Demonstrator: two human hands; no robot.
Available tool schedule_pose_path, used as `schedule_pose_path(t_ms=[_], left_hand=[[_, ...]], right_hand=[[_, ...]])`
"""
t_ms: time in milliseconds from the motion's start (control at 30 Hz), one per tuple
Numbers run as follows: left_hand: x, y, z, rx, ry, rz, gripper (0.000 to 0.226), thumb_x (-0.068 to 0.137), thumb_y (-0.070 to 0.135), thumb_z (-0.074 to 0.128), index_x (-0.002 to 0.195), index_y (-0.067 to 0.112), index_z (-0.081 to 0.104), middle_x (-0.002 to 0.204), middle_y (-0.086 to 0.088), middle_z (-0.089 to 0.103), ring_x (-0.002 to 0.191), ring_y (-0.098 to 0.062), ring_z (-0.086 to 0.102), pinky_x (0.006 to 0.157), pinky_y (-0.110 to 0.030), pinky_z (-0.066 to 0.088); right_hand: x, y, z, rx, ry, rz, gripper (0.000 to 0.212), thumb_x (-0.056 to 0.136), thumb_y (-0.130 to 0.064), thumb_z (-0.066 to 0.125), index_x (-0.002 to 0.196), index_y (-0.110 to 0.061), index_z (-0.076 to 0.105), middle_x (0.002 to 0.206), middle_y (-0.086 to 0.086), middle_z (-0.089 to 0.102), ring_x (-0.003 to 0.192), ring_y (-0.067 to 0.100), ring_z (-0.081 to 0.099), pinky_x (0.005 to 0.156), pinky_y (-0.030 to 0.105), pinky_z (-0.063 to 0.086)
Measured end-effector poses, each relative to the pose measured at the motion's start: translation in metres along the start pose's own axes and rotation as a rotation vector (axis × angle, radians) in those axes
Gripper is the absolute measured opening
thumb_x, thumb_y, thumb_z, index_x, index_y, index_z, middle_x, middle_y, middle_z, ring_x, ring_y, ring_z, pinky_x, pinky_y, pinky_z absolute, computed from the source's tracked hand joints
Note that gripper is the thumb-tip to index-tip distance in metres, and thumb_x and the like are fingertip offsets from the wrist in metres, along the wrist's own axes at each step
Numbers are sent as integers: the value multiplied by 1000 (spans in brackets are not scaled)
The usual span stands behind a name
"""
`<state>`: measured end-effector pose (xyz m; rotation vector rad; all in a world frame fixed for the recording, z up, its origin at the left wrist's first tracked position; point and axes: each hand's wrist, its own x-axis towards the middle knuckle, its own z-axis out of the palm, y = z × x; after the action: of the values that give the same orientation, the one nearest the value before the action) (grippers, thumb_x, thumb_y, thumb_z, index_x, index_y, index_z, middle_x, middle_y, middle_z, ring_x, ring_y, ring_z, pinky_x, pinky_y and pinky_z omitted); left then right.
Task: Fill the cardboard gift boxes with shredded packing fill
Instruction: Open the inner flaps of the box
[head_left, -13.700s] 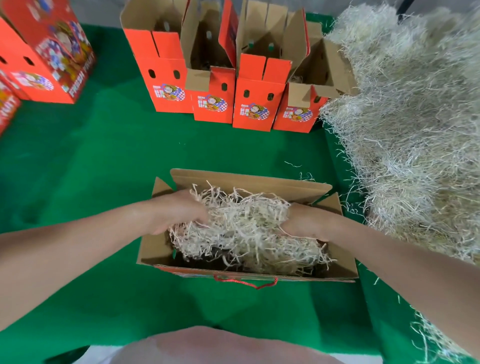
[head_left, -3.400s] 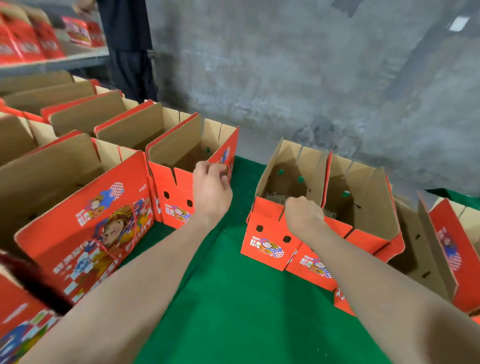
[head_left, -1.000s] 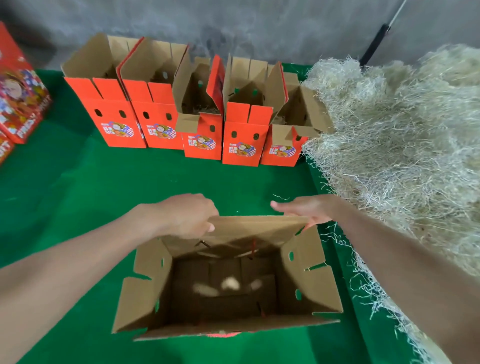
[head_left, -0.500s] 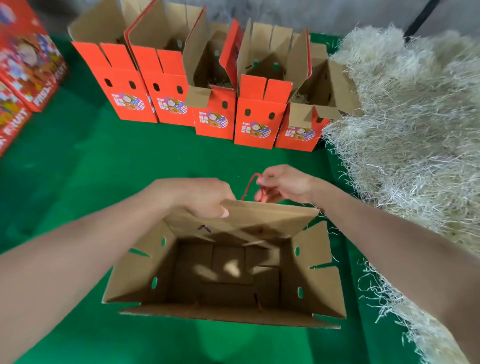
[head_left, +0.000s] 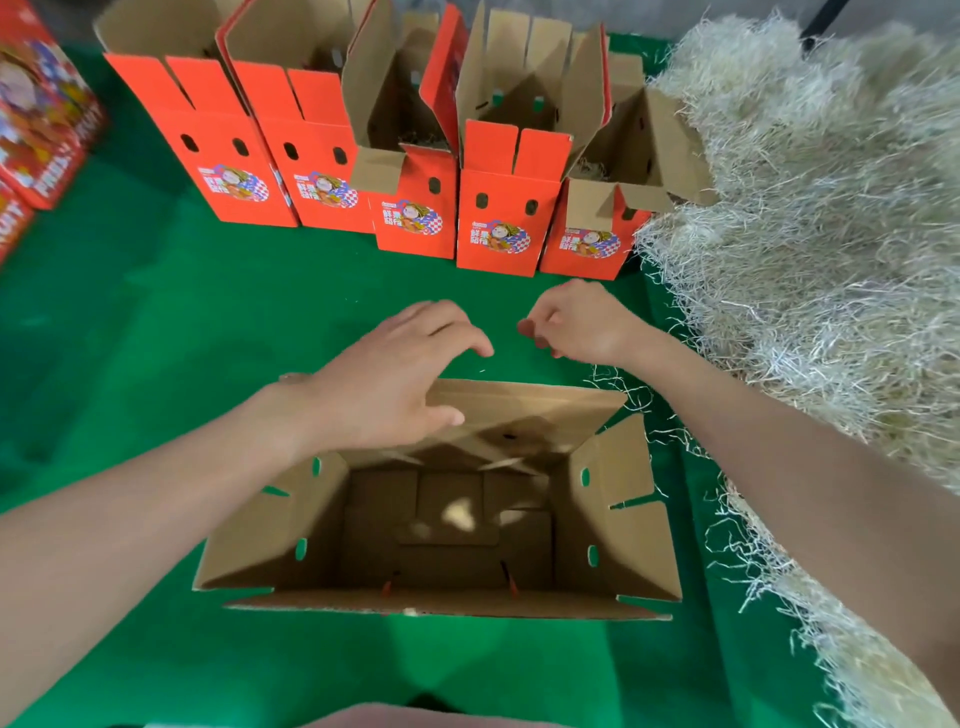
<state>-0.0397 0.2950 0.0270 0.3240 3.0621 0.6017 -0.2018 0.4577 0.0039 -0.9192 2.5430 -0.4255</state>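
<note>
- The fingers (head_left: 460, 332) of the left hand (head_left: 384, 384) are spread and loosely bent, holding nothing. The thumb rests on the far flap of the open box (head_left: 618, 519) in front.
- The fingers (head_left: 535, 327) of the right hand (head_left: 582, 322) hover just beyond that flap, curled toward the thumb. Nothing shows between them, and I cannot tell whether they pinch anything.
- Printed red boxes (head_left: 41, 119) sit at the far left of the green surface (head_left: 156, 338).
- A row of five boxes (head_left: 498, 208) stands along the back, flaps up. Strands show in the third and fifth; the others' insides are hidden.
- The open box is bare to its bottom, so its filling has not begun.
- The pile of shredded fill (head_left: 810, 234) lies to the right, touching the last box in the row, with plenty left to use.
</note>
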Motion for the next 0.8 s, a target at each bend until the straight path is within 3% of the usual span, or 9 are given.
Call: schedule_pose_path(t_ms=[100,133,200,300,367,433,567,667,800], left_hand=[[-20,15,-3,-105,310,234,12,80,25,63,84,14,64,84,4,57,81,-11,50,78,-24,40],[-25,19,0,-162,273,240,10,81,25,61,79,16,65,78,8,59,73,-6,51,72,-21,41],[-30,26,6,-258,-26,102,10,84,30,60,82,23,67,77,15,63,70,2,56,66,-16,43],[-34,18,28,-195,-526,-54,16,89,35,57,98,25,66,94,12,67,82,2,60,73,-17,49],[-34,9,38,-152,-565,-98,12,90,32,55,98,25,62,99,4,66,91,-15,61,80,-28,49],[-33,0,47,-34,-484,-186,30,91,27,54,120,23,54,125,0,57,115,-21,52,98,-31,41],[-34,-7,61,98,-296,-345,59,90,21,53,143,21,28,147,-2,35,135,-20,30,111,-37,20],[-39,-10,66,169,-232,-408,72,81,12,57,144,20,24,146,-1,33,136,-21,25,112,-43,16],[-33,-22,60,233,-232,-525,73,82,29,61,143,16,23,141,-5,33,132,-25,27,109,-49,19]], right_hand=[[-36,-9,-14,169,344,-135,33,91,-25,58,70,-1,65,62,4,65,48,4,52,55,19,41],[-49,-15,-16,254,435,-165,32,91,-24,58,69,-1,64,60,5,65,48,6,51,56,22,41],[-74,-28,-21,465,488,-191,30,90,-23,59,67,-3,64,57,5,62,48,10,50,55,26,42],[-111,-46,-15,494,143,-280,26,87,-23,63,71,-4,68,62,6,66,51,11,55,52,23,43],[-134,-56,5,339,-210,-308,30,82,-40,63,80,-11,72,74,-3,71,64,2,62,61,19,49],[-147,-61,29,156,-384,-329,39,78,-51,61,89,-16,73,82,-9,71,72,-3,62,66,16,49],[-149,-63,47,154,-428,-283,41,82,-55,55,88,-18,73,77,-11,68,70,-2,60,68,17,48],[-142,-64,43,160,-384,-330,35,85,-46,57,86,-15,74,82,-7,71,76,6,62,72,22,48],[-129,-64,29,127,-275,-358,21,84,-32,65,87,-13,75,84,-7,71,75,-1,58,72,14,42]])
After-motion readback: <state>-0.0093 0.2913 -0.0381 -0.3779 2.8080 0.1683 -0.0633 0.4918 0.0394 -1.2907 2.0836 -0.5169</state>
